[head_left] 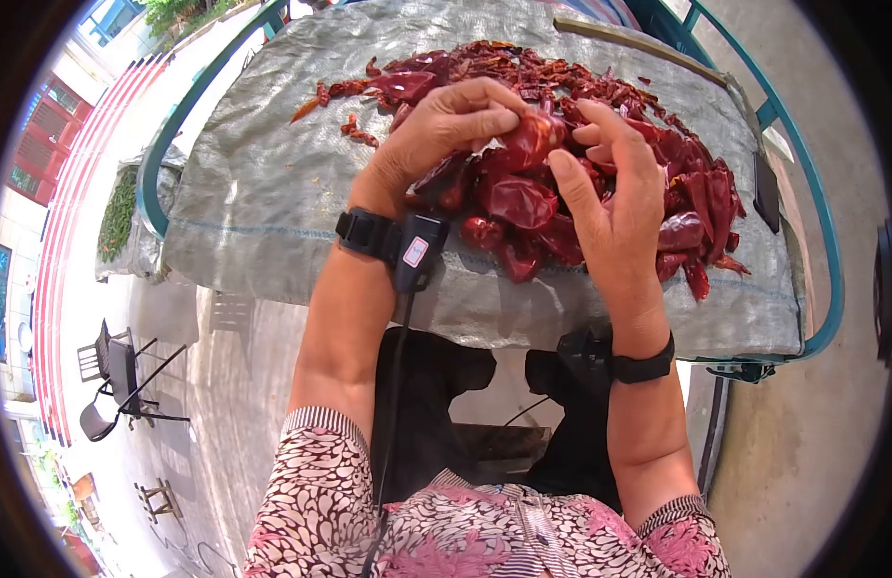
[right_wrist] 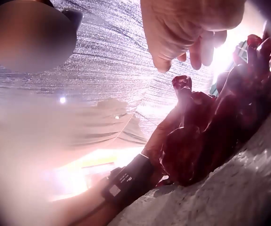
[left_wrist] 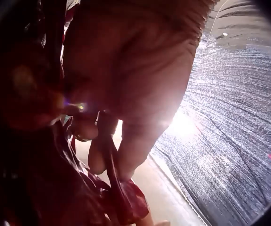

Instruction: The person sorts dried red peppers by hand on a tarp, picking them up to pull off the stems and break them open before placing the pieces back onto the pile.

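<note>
In the head view the left hand [head_left: 446, 130] pinches a red dried pepper [head_left: 531, 140] between thumb and fingers, above a pile of red peppers [head_left: 523, 202]. The right hand [head_left: 614, 193] is just right of that pepper, thumb and fingers apart, with nothing seen between them. In the left wrist view the left hand [left_wrist: 131, 80] holds a dark red pepper [left_wrist: 131, 202] pointing down from its fingertips. The right wrist view has the right hand [right_wrist: 192, 33] over the peppers [right_wrist: 197, 136], its fingers pointing down and a gap below them.
A grey woven sheet [head_left: 263, 173] lies under the pile, with smaller dried peppers [head_left: 561, 72] behind. Teal metal rails [head_left: 826, 241] curve around it. A wooden strip [head_left: 639, 46] lies at the far edge, a dark flat object [head_left: 766, 193] at the right.
</note>
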Tool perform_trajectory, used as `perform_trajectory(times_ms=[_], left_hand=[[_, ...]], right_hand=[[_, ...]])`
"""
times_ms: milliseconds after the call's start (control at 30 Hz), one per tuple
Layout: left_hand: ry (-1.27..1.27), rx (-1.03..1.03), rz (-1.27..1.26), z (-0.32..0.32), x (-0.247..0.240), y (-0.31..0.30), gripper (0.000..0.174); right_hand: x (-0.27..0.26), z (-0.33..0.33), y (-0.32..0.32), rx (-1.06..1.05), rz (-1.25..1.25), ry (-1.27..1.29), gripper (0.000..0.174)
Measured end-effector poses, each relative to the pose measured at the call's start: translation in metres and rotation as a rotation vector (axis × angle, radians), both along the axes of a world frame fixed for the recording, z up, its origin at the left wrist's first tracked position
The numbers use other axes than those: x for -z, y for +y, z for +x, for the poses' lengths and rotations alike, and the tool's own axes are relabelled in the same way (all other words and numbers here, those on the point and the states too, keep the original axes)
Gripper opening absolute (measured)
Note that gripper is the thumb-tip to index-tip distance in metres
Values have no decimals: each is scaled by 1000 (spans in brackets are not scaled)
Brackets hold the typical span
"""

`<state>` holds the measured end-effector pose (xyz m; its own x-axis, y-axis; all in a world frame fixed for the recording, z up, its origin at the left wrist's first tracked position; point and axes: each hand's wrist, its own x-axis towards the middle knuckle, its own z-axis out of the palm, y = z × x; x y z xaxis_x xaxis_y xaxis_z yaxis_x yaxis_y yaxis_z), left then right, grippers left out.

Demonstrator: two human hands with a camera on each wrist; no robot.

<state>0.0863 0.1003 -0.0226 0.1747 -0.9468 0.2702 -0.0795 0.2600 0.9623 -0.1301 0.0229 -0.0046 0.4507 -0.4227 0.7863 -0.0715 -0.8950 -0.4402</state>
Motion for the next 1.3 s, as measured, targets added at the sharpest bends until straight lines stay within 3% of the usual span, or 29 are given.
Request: perform_trajectory(times_ms=[167,267,300,400,433,500,633,767,867,1000,1033,1133,1267,1300], left_hand=[[-52,-1,-7,-10,-6,5,15],[156,-71,-31,-7,-6,6,14],[201,-192,-94,-5,-5,3,16],[-169,-968,-162,9,20,-14,17],[-388,-1094,-112,15,24,-15,19],[-842,-1323,-2,24,30,-11,27],[-1019,-1238,125,30,52,-16,48],[-1077,-1291,247,31,62,-22,37],[-1034,-1223,186,29,52,-15,30],[-1042,-1242,-214,22,32,-15,24],[-1038,-1188,-352,18,23,-14,20],[-811,-791,-301,4,9,-1,18],[-731,-549,-295,-12,-6,8,20],[-614,-433,-296,-14,-6,7,20]], right_hand=[[10,13,2,15,-110,54,34],[2,12,14,12,181,30,31],[1,13,13,30,172,-6,31],[7,20,-2,27,168,-102,33],[4,22,0,-25,378,-129,37],[13,26,-6,0,344,-159,38],[18,24,-4,15,288,-163,35],[21,23,1,-11,328,-149,34],[16,22,8,-49,442,-132,35],[20,21,2,17,256,-108,34],[20,20,-1,52,196,-103,34],[20,17,-5,75,157,-84,36],[12,17,-2,80,-1,15,42],[12,18,-1,63,-50,46,43]])
